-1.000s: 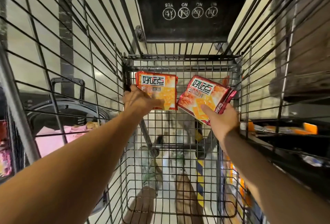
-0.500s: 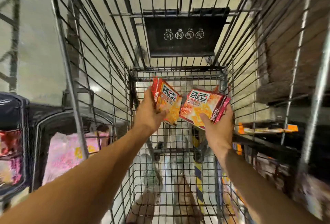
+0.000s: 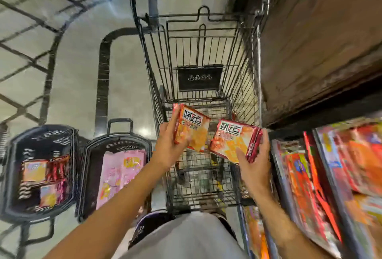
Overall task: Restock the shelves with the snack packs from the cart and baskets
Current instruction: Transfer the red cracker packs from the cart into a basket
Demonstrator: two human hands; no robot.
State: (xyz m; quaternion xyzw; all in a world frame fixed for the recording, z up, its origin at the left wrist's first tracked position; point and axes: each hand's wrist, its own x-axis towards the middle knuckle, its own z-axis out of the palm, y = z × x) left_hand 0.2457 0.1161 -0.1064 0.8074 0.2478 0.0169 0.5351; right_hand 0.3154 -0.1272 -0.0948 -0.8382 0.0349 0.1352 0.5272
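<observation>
My left hand grips an orange-and-red snack pack by its left edge, tilted upright above the wire cart. My right hand holds a thicker stack of the same orange snack packs, thumb on the front and fingers round the right edge. Both packs hang over the cart's basket, side by side and a little apart. The cart's inside looks bare through the wire floor.
Shelves packed with red and orange snack bags run along the right. On the floor at left stand two dark baskets, one with mixed packs and one with pink packs. A brown shelf top rises at upper right.
The view has pulled back and up out of the cart. Both hands have lifted the packs up from the cart's far end toward me; the baskets and shelves have come into view.
</observation>
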